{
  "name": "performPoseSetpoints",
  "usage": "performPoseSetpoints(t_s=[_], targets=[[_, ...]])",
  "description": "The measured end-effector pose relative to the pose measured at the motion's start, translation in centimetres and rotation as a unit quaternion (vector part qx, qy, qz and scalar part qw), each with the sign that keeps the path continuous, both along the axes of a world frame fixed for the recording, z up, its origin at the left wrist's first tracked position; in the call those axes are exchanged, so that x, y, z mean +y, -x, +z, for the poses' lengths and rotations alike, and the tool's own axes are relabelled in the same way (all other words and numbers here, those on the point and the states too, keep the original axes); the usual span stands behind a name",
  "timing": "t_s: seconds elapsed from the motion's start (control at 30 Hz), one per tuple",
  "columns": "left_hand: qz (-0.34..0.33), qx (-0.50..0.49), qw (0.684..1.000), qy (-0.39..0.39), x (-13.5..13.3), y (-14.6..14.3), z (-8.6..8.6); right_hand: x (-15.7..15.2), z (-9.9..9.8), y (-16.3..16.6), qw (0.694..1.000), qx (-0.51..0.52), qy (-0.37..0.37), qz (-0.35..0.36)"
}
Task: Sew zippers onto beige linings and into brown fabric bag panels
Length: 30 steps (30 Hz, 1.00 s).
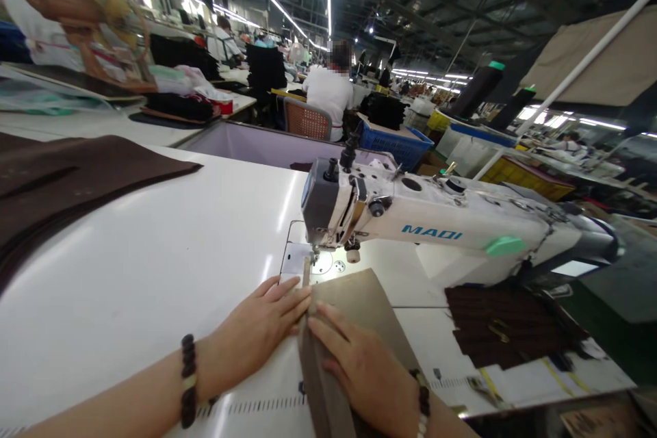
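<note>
A brownish-grey piece of fabric (pixel 367 298) lies on the white table, its folded left edge running up to the needle area of a white sewing machine (pixel 431 219). My left hand (pixel 256 318) rests flat with outstretched fingers, the tips touching that edge from the left. On top of the cloth lies my right hand (pixel 364 366), fingers extended toward the fold and nearly meeting the left fingertips. Both hands are just in front of the presser foot (pixel 315 256). The front end of the fabric runs out of view below.
Dark brown fabric (pixel 92 185) covers the table's left side. Stacked dark brown pieces (pixel 506 325) lie to the right, under the machine arm. Ahead are a lilac-lined bin (pixel 241 144), a blue crate (pixel 397 144) and a seated person (pixel 331 92) in white.
</note>
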<state>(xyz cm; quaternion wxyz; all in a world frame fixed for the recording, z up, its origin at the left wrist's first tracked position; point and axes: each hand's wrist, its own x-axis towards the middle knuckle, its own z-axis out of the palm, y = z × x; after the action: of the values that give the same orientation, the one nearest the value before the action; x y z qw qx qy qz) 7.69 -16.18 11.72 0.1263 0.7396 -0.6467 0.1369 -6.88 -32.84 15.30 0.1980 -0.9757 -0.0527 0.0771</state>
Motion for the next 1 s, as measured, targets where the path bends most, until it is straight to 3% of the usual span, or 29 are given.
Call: performPoseSetpoints(t_s=[0.1, 0.23, 0.43, 0.7, 0.87, 1.0], targets=[[0.013, -0.012, 0.999, -0.028, -0.9, -0.6, -0.2, 0.2, -0.9, -1.2, 0.999, 0.007, 0.048, -0.018], [0.027, 0.0, 0.999, -0.034, -2.1, -0.9, -0.4, 0.0, -0.7, -2.2, 0.996, 0.02, 0.083, -0.035], [0.072, -0.02, 0.997, -0.005, -2.4, -0.5, -1.5, -0.8, -1.2, -1.8, 0.985, -0.115, 0.128, -0.02], [0.114, 0.029, 0.99, -0.072, -3.1, -1.9, -0.5, 0.0, -1.8, -4.4, 0.979, -0.1, 0.166, -0.066], [0.126, 0.057, 0.987, -0.086, -3.3, -3.5, -0.4, -0.6, -1.7, -6.1, 0.98, -0.112, 0.139, -0.091], [0.093, 0.069, 0.992, -0.052, -2.8, -2.1, 0.3, -1.4, -2.3, -6.0, 0.982, -0.148, 0.083, -0.088]])
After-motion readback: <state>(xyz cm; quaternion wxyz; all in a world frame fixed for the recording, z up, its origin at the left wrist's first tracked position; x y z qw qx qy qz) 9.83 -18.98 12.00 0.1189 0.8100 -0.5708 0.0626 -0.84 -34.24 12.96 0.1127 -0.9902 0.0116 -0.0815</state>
